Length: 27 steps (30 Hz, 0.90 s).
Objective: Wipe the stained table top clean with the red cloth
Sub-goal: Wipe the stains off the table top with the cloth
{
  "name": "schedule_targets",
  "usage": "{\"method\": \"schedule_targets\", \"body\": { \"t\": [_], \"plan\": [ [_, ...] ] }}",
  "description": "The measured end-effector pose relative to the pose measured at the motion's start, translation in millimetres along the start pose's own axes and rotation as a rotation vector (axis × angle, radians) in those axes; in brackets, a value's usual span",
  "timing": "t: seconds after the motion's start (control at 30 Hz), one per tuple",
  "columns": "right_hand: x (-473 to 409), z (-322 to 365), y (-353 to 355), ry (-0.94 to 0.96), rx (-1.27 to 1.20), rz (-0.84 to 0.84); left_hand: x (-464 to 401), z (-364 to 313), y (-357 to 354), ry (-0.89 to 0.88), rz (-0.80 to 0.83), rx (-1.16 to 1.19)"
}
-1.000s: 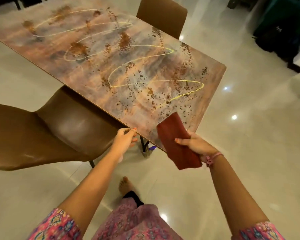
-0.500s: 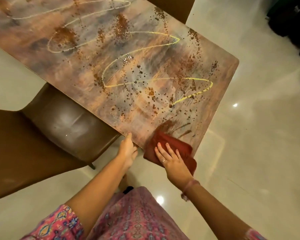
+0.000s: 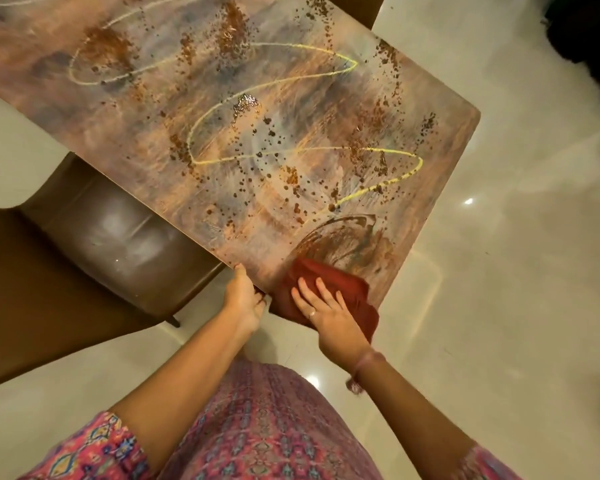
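Now the red cloth point(image 3: 329, 289) lies on the near corner of the stained table top point(image 3: 222, 140), pressed flat under the right hand point(image 3: 326, 313) with straight, spread fingers. Just beside it, the left hand point(image 3: 243, 299) grips the table's edge, a brown chair point(image 3: 66, 254) to its left.

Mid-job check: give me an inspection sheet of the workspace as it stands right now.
Surface: table top streaked with yellow lines, brown spots; arc-shaped smear at the near corner.
Job's things: red cloth flat on that corner, partly overhanging the edge.
Clutter: nothing seen.
Hands: right hand presses the cloth, fingers straight; left hand grips the table edge.
Cables: nothing seen.
Surroundings: brown chair tucked at left, glossy tiled floor.
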State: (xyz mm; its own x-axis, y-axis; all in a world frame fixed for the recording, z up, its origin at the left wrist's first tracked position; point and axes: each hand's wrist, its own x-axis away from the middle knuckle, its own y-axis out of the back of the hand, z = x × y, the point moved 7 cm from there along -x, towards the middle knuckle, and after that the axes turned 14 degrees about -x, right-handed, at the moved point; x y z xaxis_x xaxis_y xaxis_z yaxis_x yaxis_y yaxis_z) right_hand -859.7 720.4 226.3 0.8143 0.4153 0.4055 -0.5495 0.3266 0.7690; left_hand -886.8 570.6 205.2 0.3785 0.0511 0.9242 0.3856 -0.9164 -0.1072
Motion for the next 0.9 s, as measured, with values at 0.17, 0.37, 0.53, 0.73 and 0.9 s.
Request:
{"method": "schedule_targets", "body": {
  "t": [0.17,0.37,0.53,0.73,0.9],
  "plan": [
    [5.6,-76.7,52.7,-0.148,-0.118,-0.024,-2.0,4.5,2.6,0.013,-0.023,0.077],
    [-52.3,-50.9,66.9,-0.297,-0.170,-0.215,-4.5,24.8,-9.4,0.003,0.048,0.142],
    [31.5,-25.2,-7.7,0.199,-0.052,0.159,-8.9,41.2,-23.2,0.006,0.069,0.207],
    [-19.4,-117.4,90.5,0.113,-0.040,0.065,-6.0,49.4,-32.5,-0.047,-0.008,0.358],
    [-78.0,-88.4,97.5,0.053,-0.090,-0.048,-10.2,62.3,-38.2,-0.114,-0.037,0.368]
  ]
}}
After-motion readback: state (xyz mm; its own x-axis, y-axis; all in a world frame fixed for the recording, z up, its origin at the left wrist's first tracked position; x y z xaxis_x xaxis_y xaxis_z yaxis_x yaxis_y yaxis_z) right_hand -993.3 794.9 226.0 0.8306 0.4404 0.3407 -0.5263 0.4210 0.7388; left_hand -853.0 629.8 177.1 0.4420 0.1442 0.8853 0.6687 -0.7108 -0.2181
